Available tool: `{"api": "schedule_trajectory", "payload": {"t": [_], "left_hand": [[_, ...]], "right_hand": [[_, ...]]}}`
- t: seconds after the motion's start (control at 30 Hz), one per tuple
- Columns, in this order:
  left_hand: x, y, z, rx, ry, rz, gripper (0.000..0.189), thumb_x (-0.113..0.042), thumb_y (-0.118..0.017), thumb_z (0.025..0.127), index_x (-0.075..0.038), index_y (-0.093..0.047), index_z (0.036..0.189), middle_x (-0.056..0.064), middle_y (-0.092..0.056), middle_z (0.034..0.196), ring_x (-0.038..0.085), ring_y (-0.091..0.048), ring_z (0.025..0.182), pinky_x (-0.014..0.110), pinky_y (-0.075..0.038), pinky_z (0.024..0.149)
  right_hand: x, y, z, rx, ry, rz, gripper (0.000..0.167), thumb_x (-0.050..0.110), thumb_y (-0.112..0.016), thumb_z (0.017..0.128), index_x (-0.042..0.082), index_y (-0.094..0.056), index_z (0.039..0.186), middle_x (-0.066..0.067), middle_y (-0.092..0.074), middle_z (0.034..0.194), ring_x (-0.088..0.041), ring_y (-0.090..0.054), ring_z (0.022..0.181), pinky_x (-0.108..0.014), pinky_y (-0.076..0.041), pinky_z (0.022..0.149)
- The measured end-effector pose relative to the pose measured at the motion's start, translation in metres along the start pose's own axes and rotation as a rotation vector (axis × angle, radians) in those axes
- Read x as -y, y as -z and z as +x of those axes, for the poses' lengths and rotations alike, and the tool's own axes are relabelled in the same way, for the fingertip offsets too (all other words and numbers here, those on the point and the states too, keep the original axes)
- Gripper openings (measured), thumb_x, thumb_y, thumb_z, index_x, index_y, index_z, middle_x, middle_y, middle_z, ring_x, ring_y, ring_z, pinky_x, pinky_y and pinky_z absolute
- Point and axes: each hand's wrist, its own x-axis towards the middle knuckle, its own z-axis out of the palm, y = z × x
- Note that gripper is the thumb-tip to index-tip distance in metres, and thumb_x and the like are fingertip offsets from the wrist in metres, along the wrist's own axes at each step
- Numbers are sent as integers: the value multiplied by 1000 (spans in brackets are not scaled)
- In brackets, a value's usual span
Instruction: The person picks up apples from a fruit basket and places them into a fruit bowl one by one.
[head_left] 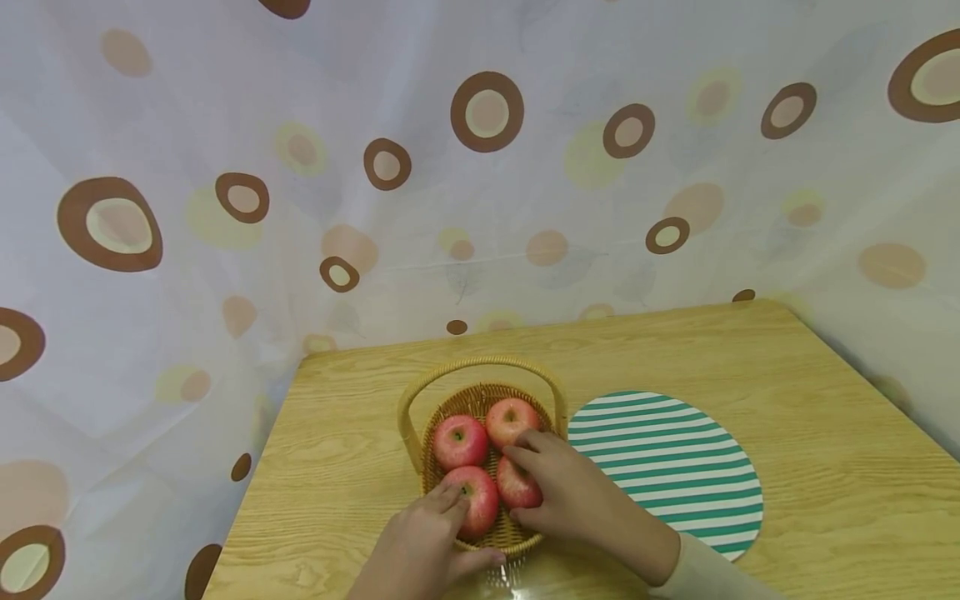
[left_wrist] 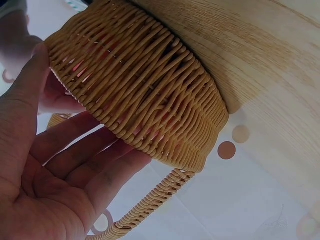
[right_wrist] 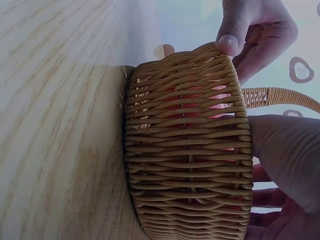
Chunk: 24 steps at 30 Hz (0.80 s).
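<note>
Several red apples sit in a round wicker basket (head_left: 517, 546) with an arched handle. My right hand (head_left: 566, 483) reaches in from the right and grips the near-right apple (head_left: 516, 483), fingers over its far side and thumb at its near side. On the near-left apple (head_left: 480, 508), the fingers of my left hand (head_left: 423, 537) rest on top; its thumb lies at the basket's front rim. The far-left apple (head_left: 459, 442) and far-right apple (head_left: 510, 419) lie behind. Both wrist views show the basket's woven side (left_wrist: 145, 85), which mostly hides the apples.
A round mat with green and white stripes (head_left: 675, 467) lies to the right of the basket. Everything stands on a wood-grain table (head_left: 337, 467). A white sheet with brown circles (head_left: 420, 225) hangs around the table's back and sides.
</note>
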Motion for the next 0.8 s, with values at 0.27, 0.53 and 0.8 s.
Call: {"api": "schedule_trajectory", "payload": {"t": [0.27, 0.53, 0.8], "left_hand": [[0, -1, 0, 10, 14, -11, 60, -66, -78, 86, -8, -77, 98, 14, -80, 119, 29, -76, 116, 44, -66, 86], [0, 0, 0, 11, 11, -14, 62, -66, -78, 86, -6, -78, 100, 14, -80, 120, 30, -76, 116, 45, -66, 86], [-1, 1, 0, 22, 17, -4, 64, -66, -78, 86, -5, -79, 105, 16, -79, 121, 30, -76, 116, 45, -67, 86]], "right_hand": [[1, 2, -2, -15, -2, -22, 68, 35, -95, 76, 5, -72, 132, -9, -71, 134, -29, -69, 121, -44, -63, 96], [2, 3, -6, -53, 27, -13, 68, 35, -96, 75, 4, -73, 131, -11, -71, 134, -30, -71, 120, -44, -64, 95], [2, 5, -10, -90, 56, -13, 67, 36, -96, 75, 5, -73, 130, -10, -72, 134, -29, -70, 123, -43, -63, 97]]}}
